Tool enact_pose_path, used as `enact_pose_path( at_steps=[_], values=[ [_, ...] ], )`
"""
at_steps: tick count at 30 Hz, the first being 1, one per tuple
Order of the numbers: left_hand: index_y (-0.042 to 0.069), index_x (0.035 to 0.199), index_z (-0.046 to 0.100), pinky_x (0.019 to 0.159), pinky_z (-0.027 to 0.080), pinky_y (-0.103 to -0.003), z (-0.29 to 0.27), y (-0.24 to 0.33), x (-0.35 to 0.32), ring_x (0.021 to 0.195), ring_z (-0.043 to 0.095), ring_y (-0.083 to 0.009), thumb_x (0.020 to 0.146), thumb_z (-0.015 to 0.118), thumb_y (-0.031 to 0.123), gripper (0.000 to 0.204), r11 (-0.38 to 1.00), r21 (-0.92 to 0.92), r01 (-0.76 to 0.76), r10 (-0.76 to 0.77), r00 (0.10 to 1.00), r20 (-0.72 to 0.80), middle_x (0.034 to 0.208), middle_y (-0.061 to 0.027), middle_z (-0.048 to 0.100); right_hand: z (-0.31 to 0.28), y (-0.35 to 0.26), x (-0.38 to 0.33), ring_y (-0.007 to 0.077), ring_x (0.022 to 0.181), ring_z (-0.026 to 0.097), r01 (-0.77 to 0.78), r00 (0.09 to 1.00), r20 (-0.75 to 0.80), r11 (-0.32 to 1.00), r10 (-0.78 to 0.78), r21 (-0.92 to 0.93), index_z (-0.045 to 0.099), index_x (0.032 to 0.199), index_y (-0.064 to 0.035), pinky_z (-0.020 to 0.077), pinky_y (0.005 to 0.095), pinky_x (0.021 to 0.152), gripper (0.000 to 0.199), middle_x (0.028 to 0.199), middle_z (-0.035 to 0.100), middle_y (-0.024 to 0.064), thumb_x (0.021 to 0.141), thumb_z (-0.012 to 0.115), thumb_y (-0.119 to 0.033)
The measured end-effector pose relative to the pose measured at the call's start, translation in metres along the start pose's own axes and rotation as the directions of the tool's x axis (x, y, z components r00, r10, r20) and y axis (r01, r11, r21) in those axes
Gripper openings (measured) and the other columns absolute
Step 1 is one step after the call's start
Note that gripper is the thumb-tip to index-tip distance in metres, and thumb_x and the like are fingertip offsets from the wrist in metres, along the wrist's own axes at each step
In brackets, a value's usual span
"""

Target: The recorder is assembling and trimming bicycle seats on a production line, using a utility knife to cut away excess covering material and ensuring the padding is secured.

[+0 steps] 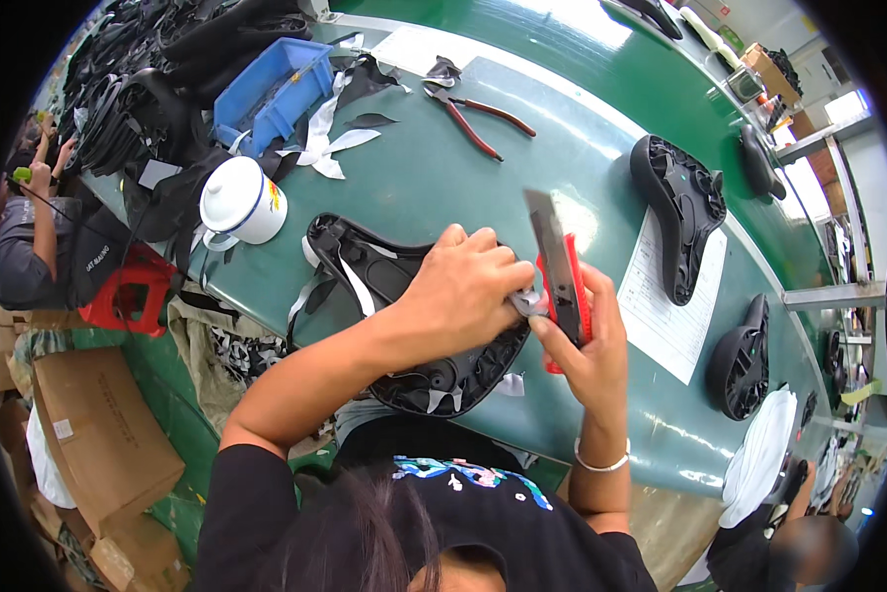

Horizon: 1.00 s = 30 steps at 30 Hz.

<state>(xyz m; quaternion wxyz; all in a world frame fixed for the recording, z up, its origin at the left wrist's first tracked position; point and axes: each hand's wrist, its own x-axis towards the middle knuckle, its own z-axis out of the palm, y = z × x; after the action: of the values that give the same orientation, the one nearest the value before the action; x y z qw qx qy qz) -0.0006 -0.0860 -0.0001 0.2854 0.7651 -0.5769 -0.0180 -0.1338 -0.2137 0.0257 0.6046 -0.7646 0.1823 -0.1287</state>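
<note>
A black bicycle saddle [453, 375] lies underside up on the green table in front of me, with whitish strips of covering along its inner edge. My left hand [458, 291] reaches across it, closed, its fingers pinching a greyish-white scrap of material [530, 302] at the saddle's right side. Just right of that, my right hand [598, 340] is wrapped around a red utility knife [565, 286]. The knife's wide blade points up and away from me. My left hand hides part of the saddle.
Red-handled pincers [478, 120] lie farther back. To the left stand a white enamel mug [243, 200], a blue bin [274, 94] and piled black covers [128, 123]. More saddles [675, 217] and a paper sheet [675, 321] are on the right. Other people sit at both sides.
</note>
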Motion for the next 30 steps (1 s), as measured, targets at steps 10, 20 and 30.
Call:
enact_pose_path(
  at_steps=[10, 20, 30],
  values=[
    [0.003, 0.072, 0.057, 0.068, 0.035, -0.032, -0.002, -0.015, 0.010, 0.064, 0.047, -0.0244, 0.089, 0.056, 0.024, 0.028, 0.907, -0.379, 0.182, -0.202, 0.979, -0.012, 0.068, -0.0100, 0.053, -0.035, 0.046, -0.017, 0.0206, 0.048, 0.046, 0.438, 0.896, 0.283, 0.574, -0.344, -0.691, 0.047, 0.136, -0.0144, 0.0390, 0.0342, 0.043, 0.058, 0.062, 0.047, 0.0037, 0.082, 0.067, -0.015],
    [0.008, 0.079, 0.052, 0.061, 0.036, -0.028, -0.028, -0.001, 0.009, 0.056, 0.042, -0.0125, 0.085, 0.064, 0.019, 0.018, 0.698, -0.716, 0.002, -0.294, 0.913, -0.284, 0.066, 0.0003, 0.047, 0.003, 0.018, -0.049, 0.0283, 0.047, 0.052, 0.062, 0.990, -0.016, 0.526, -0.142, -0.848, 0.044, 0.137, -0.0132, 0.0389, 0.0398, 0.043, 0.054, 0.064, 0.051, 0.0085, 0.086, 0.060, -0.019],
    [0.007, 0.063, 0.064, 0.067, 0.040, -0.032, -0.010, -0.070, 0.031, 0.068, 0.053, -0.0133, 0.080, 0.070, 0.021, 0.023, 0.541, -0.813, 0.216, -0.706, 0.641, -0.300, 0.060, -0.0011, 0.056, 0.007, -0.014, -0.058, 0.0264, 0.044, 0.051, 0.134, 0.991, 0.129, 0.278, -0.036, -0.951, 0.047, 0.133, -0.0093, 0.0359, 0.0404, 0.041, 0.047, 0.061, 0.051, 0.0072, 0.088, 0.057, -0.020]
  ],
)
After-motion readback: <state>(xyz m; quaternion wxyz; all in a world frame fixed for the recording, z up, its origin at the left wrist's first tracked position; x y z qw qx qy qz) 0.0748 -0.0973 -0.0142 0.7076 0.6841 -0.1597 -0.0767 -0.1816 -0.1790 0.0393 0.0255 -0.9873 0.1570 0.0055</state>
